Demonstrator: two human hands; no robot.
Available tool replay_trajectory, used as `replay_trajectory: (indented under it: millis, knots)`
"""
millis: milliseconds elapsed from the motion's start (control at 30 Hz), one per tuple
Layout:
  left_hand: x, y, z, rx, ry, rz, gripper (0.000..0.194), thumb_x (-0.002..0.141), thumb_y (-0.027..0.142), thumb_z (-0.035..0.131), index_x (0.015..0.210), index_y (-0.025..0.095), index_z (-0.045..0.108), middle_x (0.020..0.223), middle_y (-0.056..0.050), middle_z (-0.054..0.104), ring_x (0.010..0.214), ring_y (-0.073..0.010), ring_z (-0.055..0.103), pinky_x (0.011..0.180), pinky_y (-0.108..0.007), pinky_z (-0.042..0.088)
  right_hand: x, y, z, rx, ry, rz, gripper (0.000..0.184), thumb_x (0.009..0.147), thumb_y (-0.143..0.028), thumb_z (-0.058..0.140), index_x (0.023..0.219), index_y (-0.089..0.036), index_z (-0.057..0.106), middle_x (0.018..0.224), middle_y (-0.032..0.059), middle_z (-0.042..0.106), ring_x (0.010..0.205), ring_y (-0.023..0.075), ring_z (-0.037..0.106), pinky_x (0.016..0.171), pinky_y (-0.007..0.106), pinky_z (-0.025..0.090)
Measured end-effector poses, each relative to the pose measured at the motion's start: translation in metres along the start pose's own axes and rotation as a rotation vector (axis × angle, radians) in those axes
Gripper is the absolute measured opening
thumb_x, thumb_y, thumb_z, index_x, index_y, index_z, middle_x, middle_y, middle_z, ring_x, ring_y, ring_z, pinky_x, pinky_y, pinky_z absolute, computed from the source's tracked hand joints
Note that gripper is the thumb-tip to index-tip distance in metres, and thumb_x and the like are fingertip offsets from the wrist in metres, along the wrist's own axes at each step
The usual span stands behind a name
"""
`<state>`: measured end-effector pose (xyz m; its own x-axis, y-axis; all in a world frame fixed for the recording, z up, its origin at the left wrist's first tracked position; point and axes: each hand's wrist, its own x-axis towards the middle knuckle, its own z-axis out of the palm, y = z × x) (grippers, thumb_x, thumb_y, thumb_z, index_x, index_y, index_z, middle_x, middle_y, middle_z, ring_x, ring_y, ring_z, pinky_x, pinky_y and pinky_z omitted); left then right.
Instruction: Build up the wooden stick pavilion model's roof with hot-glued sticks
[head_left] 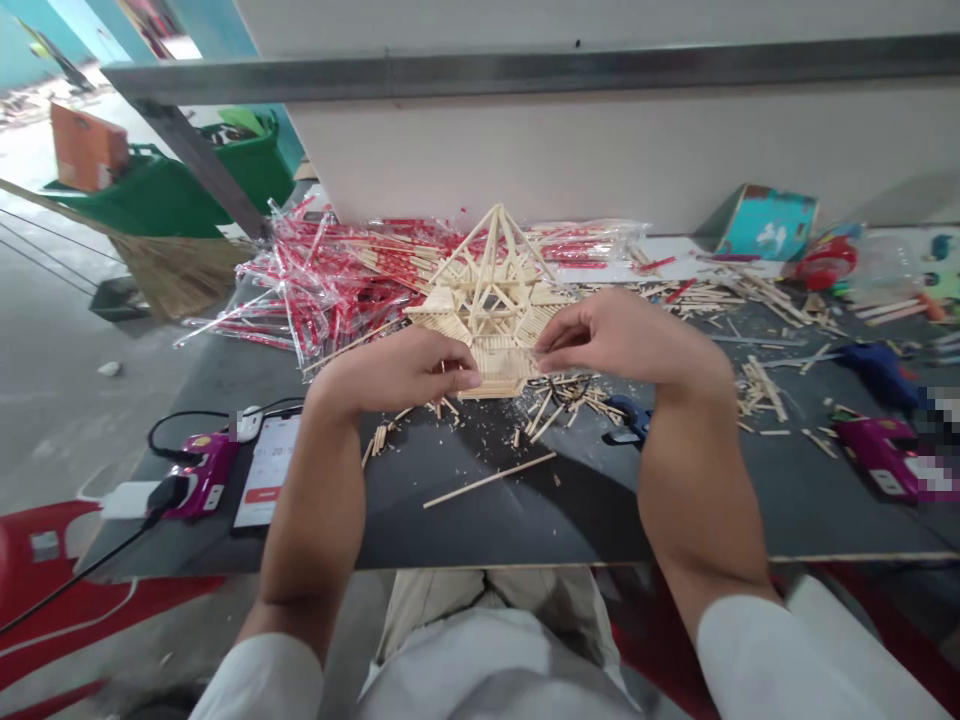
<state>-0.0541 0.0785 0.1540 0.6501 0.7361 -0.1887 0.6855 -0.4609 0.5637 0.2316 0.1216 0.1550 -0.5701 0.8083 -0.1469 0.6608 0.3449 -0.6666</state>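
Observation:
A pale model built of thin wooden sticks (pixel 491 372), with a flat front platform and a pointed frame on top, stands on the dark table. At its front left is my left hand (pixel 412 368), fingers curled and thumb pressed near the index finger. Opposite it, my right hand (pixel 611 335) pinches at the front right edge of the model. Whatever lies between the fingertips of either hand is too small or blurred to make out. One loose stick (pixel 489 481) lies in front of the model, among small cut pieces and crumbs.
Plastic-wrapped red and pale sticks (pixel 322 270) are heaped back left. On the left lie a phone (pixel 268 465) and a purple power adapter (pixel 201 475). Dark pliers (pixel 628 418), a blue glue gun (pixel 874 370), another purple box (pixel 876 455) and a tipped turquoise container (pixel 772 222) are rightward.

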Motion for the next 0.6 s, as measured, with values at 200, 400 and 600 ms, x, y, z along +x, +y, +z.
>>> replay_trajectory:
  millis: [200,400,600]
  knots:
    - [0.005,0.0,0.002,0.003,0.2,-0.217,0.038,0.097,0.051,0.06,0.082,0.019,0.075,0.063,-0.001,0.069,0.057,-0.0123,0.06,0.058,-0.027,0.041,0.0,0.0,0.006,0.103,0.084,0.123,0.036,0.07,-0.04,0.089,0.097,-0.023,0.073,0.082,0.0024,0.082,0.076,0.0237,0.075,0.064,0.036,0.052]
    - [0.005,-0.011,0.001,-0.19,0.267,-0.286,0.034,0.088,0.054,0.071,0.087,0.02,0.077,0.073,-0.004,0.074,0.061,-0.0151,0.065,0.056,-0.029,0.046,-0.001,0.002,0.011,0.138,0.129,0.157,0.072,0.067,-0.041,0.094,0.129,-0.024,0.061,0.086,0.0037,0.082,0.076,0.0267,0.075,0.064,0.039,0.05]
    - [0.012,-0.011,0.007,-0.34,0.284,-0.265,0.03,0.083,0.045,0.08,0.096,0.018,0.074,0.074,-0.003,0.075,0.06,-0.0161,0.071,0.056,-0.028,0.051,0.0,0.001,0.016,0.154,0.126,0.059,0.094,0.069,-0.043,0.093,0.151,-0.026,0.052,0.084,0.0027,0.082,0.08,0.0277,0.075,0.074,0.042,0.052]
